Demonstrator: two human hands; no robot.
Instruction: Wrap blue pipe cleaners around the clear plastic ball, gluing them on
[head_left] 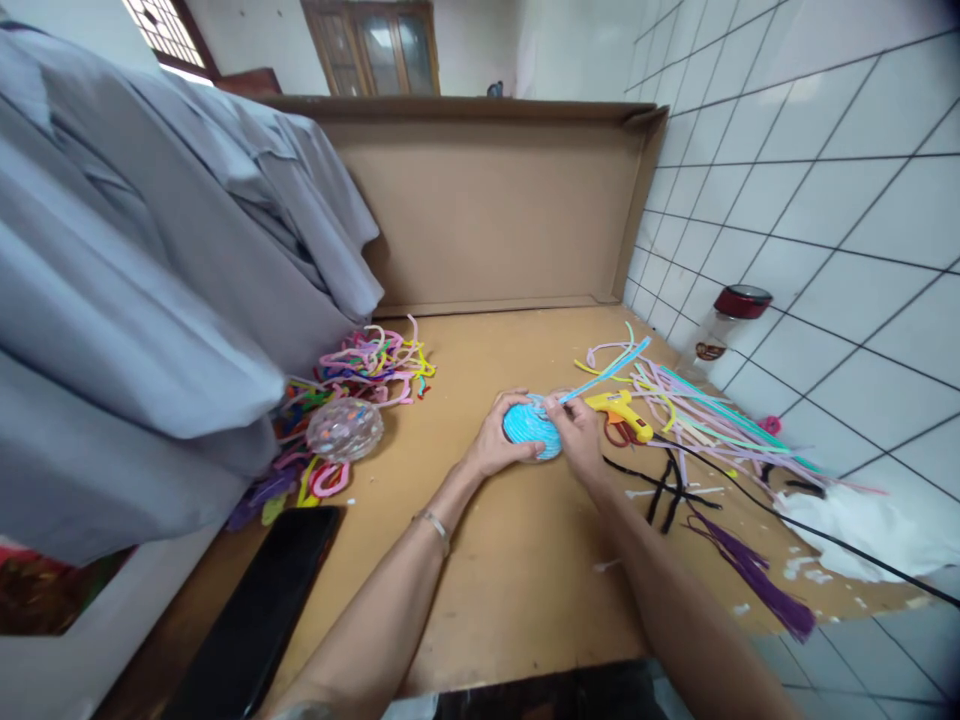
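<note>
My left hand (501,440) is wrapped round the side of a round coil of light-blue pipe cleaner (531,432), thumb along its near edge. At the coil's upper right, my right hand (576,430) pinches blue pipe cleaner, whose loose ends (619,362) stick out up and to the right. Just right of that hand lies a yellow hot glue gun (624,412), its black cord running off to the right. Red-handled scissors (619,434) show partly beneath the gun. The coil's underside is hidden.
Pastel pipe cleaners (697,405) lie at right, near black ones (666,490), a purple tassel (757,575) and white cloth (862,525). A lidded jar (724,325) stands by the tiles. At left are a clear plastic ball (345,430), colourful pipe cleaners (375,355), a phone (262,600) and grey cloth (172,270).
</note>
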